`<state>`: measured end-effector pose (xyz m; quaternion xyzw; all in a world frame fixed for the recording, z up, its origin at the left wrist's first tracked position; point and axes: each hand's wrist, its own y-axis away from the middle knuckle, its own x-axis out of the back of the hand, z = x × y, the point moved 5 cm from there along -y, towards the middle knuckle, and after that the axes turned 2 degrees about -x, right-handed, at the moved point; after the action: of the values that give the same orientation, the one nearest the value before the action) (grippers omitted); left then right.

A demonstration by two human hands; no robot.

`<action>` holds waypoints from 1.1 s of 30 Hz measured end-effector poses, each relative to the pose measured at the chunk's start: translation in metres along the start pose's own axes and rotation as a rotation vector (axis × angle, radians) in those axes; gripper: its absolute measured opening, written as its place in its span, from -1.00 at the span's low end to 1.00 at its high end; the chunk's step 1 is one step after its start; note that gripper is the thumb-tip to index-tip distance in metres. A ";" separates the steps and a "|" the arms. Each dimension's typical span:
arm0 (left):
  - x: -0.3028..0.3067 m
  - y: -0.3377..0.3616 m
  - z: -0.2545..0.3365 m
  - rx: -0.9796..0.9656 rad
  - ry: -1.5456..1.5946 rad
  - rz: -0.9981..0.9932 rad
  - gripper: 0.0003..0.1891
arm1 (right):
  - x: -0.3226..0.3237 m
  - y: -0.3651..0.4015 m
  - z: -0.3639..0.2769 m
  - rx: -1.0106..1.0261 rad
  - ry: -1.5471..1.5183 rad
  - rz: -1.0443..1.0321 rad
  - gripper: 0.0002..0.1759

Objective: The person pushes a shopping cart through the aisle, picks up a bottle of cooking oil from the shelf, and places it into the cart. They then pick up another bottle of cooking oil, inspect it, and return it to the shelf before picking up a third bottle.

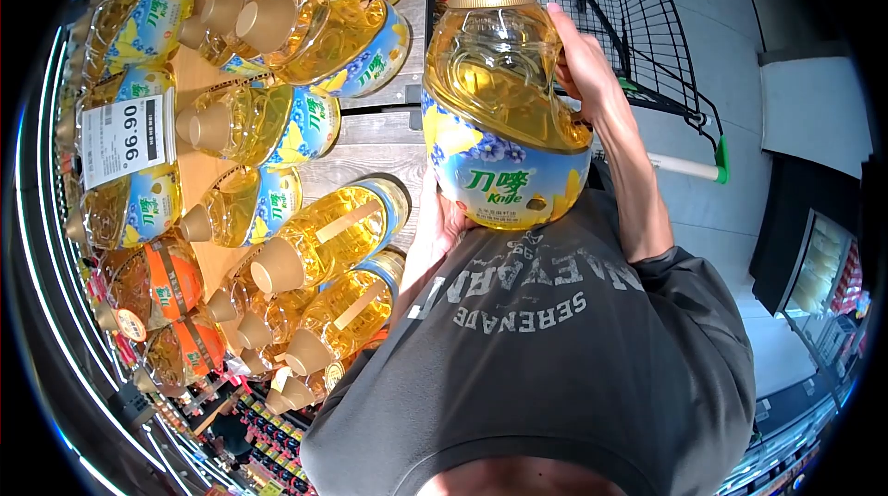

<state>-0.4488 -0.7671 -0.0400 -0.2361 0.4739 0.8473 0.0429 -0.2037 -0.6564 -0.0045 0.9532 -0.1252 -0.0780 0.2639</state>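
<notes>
I hold a large clear bottle of golden cooking oil (504, 149) in front of my chest. It has a ribbed gold cap at the top of the view and a blue and yellow label reading "Knife". My right hand (589, 75) is closed around its handle side, the fingers partly hidden behind the plastic. Low on the bottle's left side, my left hand (450, 221) supports it near the base. Most of the left fingers are hidden behind the bottle.
To the left are rows of similar oil bottles (338, 228) on wooden boards, with a price sign (128, 135) reading 96.90. Orange-labelled bottles (171, 283) stand below. A black wire shopping cart (638, 24) with a green-ended handle is beyond my right hand. A display case (819, 260) is farther right.
</notes>
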 end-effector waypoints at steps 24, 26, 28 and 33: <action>0.017 0.009 0.063 -0.392 -0.073 0.210 -0.38 | 0.021 0.051 -0.053 0.522 -0.099 0.000 -0.44; 0.004 0.003 0.084 -0.413 -0.053 0.220 -0.40 | 0.031 0.046 -0.053 0.470 -0.131 -0.062 -0.44; 0.020 -0.013 0.106 -0.418 -0.240 0.245 -0.44 | 0.037 0.047 -0.065 0.585 -0.277 -0.095 -0.43; -0.069 -0.066 0.131 -0.414 -0.373 0.216 -0.46 | 0.071 0.032 -0.065 0.708 -0.179 -0.046 -0.43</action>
<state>-0.4155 -0.6133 -0.0038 -0.0283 0.2971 0.9544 -0.0101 -0.1281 -0.6717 0.0618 0.9775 -0.1454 -0.1189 -0.0965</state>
